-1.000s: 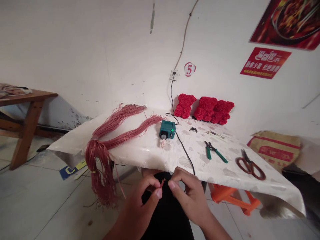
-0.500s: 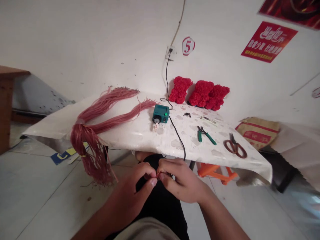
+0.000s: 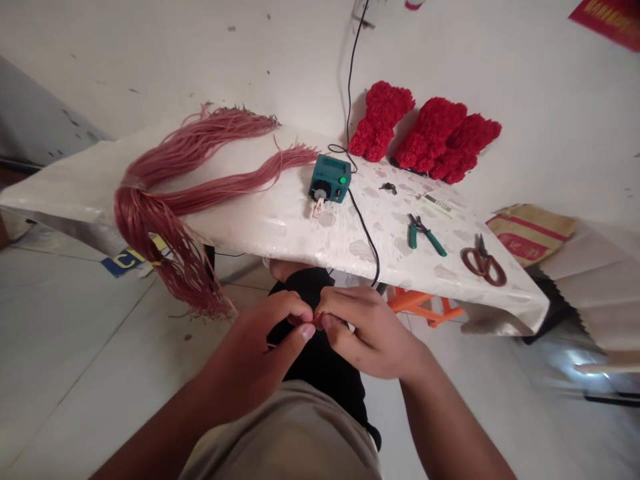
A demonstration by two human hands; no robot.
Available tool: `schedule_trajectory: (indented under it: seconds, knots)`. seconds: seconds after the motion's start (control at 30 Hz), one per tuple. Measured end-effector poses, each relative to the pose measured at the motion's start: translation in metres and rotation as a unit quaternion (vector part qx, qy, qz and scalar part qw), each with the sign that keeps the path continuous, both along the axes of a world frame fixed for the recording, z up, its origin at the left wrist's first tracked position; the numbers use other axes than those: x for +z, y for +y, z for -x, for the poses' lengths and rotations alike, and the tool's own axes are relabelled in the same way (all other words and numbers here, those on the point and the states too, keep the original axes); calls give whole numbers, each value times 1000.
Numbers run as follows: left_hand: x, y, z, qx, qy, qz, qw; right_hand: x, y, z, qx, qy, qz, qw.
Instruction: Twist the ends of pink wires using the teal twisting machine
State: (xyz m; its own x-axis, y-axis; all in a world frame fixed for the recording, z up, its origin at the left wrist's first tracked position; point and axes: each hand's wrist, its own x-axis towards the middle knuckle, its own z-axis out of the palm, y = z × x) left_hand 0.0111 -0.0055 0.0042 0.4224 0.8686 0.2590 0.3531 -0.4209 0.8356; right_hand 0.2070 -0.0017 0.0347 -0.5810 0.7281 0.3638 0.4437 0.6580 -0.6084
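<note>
My left hand [image 3: 267,343] and my right hand [image 3: 367,330] meet above my lap, thumb and fingertips pinched together. Between the fingertips shows a short piece of thin reddish strand [image 3: 318,318], which both hands grip; most of it is hidden by the fingers. Beyond the hands, a small green machine [image 3: 330,179] with a black wheel and green button sits on the table. A large bundle of pink strands [image 3: 200,190] lies to its left, its looped end hanging over the table's front edge.
On the covered table [image 3: 280,233] are green-handled pliers [image 3: 425,235], brown-handled scissors [image 3: 483,260], a small black item [image 3: 389,188] and red fluffy figures [image 3: 383,120]. A black cable [image 3: 367,233] runs over the front edge. An orange stool [image 3: 425,305] stands underneath.
The view has tilted downward, so the table and its objects appear higher in the picture. Both hands keep their pinch on the strand, with little visible change in their pose.
</note>
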Motion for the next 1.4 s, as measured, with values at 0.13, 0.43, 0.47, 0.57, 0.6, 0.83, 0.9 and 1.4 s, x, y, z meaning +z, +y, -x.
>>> schedule_trajectory:
  seconds: [0.13, 0.43, 0.47, 0.57, 0.6, 0.83, 0.9, 1.4]
  knots:
    - [0, -1, 1, -4, 11, -3, 1000, -1, -2, 0, -8, -11, -12, 1000]
    - [-1, -2, 0, -11, 20, 5, 1000, -1, -5, -1, -16, -35, -15, 999]
    - [-1, -2, 0, -10, 21, 5, 1000, -1, -5, -1, -16, -37, -16, 999]
    - [-1, -1, 0, -8, 23, -3, 1000, -1, -6, -2, -16, -42, -22, 999]
    - [-1, -1, 0, -9, 22, -5, 1000, -1, -6, -2, -16, -42, -25, 999]
    - [-3, -1, 0, -25, 26, -14, 999, -5, -5, -2, -16, -43, -37, 998]
    - [-3, -1, 0, -24, 25, -9, 999, -5, -4, -2, -18, -43, -32, 998]
    - [11, 2, -2, 23, 63, -154, 986, -9, -4, 3, -57, -94, -131, 985]
